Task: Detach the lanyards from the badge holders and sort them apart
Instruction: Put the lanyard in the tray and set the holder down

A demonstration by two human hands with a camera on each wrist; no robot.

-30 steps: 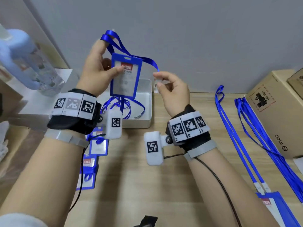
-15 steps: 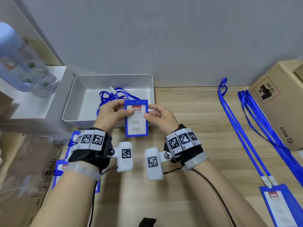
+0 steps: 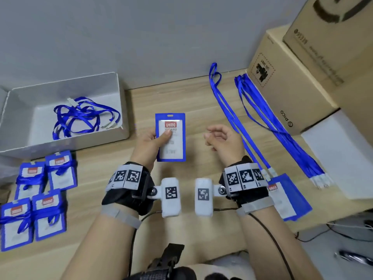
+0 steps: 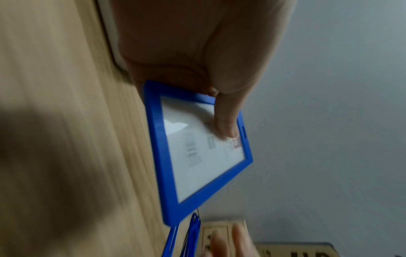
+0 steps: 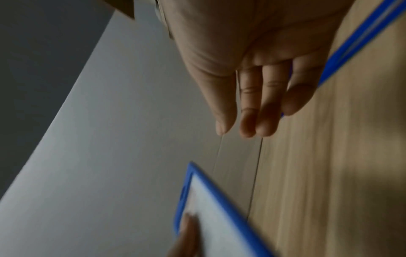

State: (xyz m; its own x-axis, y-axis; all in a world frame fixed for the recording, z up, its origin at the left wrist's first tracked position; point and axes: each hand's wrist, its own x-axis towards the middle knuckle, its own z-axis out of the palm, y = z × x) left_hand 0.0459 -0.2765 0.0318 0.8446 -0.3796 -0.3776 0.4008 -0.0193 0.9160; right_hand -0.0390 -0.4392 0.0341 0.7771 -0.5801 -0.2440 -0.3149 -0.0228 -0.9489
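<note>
My left hand (image 3: 153,141) holds a blue badge holder (image 3: 171,146) with no lanyard on it above the wooden table, thumb pressed on its clear face (image 4: 204,147). My right hand (image 3: 221,141) hovers empty just right of the holder, fingers relaxed (image 5: 255,104). A loose blue lanyard (image 3: 80,117) lies tangled in the grey tray (image 3: 24,146) at the back left. Several badge holders wrapped in lanyards (image 3: 40,197) lie at the front left.
Several straight blue lanyards (image 3: 272,126) lie at the right beside stacked cardboard boxes (image 3: 298,77). Under my right wrist a lanyard still runs to another badge holder (image 3: 286,199). A white sheet (image 3: 343,150) covers the table's right edge.
Both hands brought the holder down from chest height. The lanyard has come off it and now lies in the tray. My right hand let go of the holder and drew right.
</note>
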